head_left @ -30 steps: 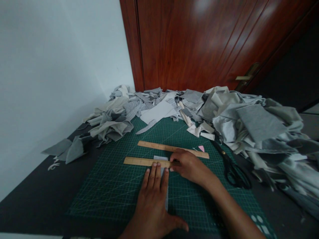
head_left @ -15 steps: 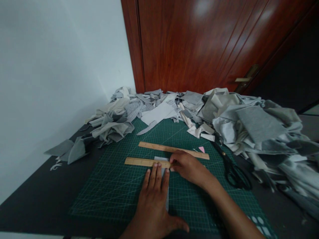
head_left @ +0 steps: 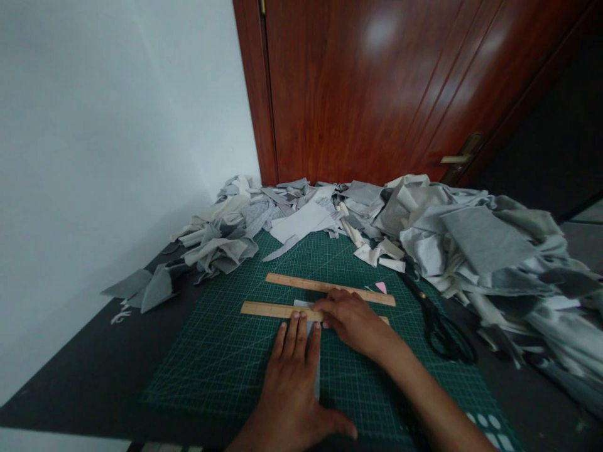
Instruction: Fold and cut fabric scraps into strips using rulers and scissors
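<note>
My left hand (head_left: 293,376) lies flat with its fingers stretched out, their tips at the lower edge of a wooden ruler (head_left: 266,309). This ruler crosses a narrow pale strip (head_left: 302,303), which looks like fabric and runs partly under my left hand. My right hand (head_left: 351,319) has its fingers curled and pressed together over the ruler, beside the strip. Whatever its fingertips pinch is hidden. A second wooden ruler (head_left: 292,281) lies farther back, just beyond my right hand. Everything rests on a green cutting mat (head_left: 211,351).
Black-handled scissors (head_left: 445,333) lie on the mat's right side, and a small pink piece (head_left: 381,287) sits by the far ruler. Heaped grey and cream fabric scraps (head_left: 490,238) line the back and right. More scraps (head_left: 221,248) lie left, before a white wall (head_left: 117,125).
My right hand has shifted slightly left along the ruler, its fingers now nearer my left fingertips. My left hand stays on the ruler and strip. The camera view has tilted a little.
</note>
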`<state>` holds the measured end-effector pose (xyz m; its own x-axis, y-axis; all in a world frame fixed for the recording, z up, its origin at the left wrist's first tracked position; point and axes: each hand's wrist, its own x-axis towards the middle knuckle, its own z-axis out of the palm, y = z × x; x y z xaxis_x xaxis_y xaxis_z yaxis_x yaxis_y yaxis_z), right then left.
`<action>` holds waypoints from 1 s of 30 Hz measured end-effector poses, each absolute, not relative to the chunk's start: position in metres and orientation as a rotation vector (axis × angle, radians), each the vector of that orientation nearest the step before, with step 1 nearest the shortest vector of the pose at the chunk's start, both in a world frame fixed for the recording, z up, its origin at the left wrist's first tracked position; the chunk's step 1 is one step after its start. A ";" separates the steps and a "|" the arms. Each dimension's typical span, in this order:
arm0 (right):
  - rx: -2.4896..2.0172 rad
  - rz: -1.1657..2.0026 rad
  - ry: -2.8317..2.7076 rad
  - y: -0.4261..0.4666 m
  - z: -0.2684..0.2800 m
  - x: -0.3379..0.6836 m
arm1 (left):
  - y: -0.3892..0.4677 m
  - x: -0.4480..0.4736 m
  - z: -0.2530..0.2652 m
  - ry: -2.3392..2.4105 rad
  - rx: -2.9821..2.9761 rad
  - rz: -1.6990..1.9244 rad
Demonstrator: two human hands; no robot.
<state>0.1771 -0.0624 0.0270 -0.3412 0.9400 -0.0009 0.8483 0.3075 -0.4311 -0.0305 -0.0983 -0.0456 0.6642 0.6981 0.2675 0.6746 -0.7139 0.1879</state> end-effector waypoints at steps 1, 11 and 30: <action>-1.641 0.524 -2.328 -0.063 0.028 0.176 | -0.098 -0.031 -0.046 1.158 2.806 0.496; -1.661 0.508 -2.282 -0.059 0.023 0.176 | -0.086 -0.026 -0.049 1.282 2.805 0.514; -2.358 0.223 -1.688 -0.042 0.023 0.265 | -0.080 -0.026 -0.047 1.305 2.850 0.542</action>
<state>0.2650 -0.0422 0.0227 0.3241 0.9460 0.0113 0.9105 -0.3087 -0.2752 -0.0261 -0.0801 -0.0466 0.6055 0.7280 0.3215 0.7414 -0.6628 0.1046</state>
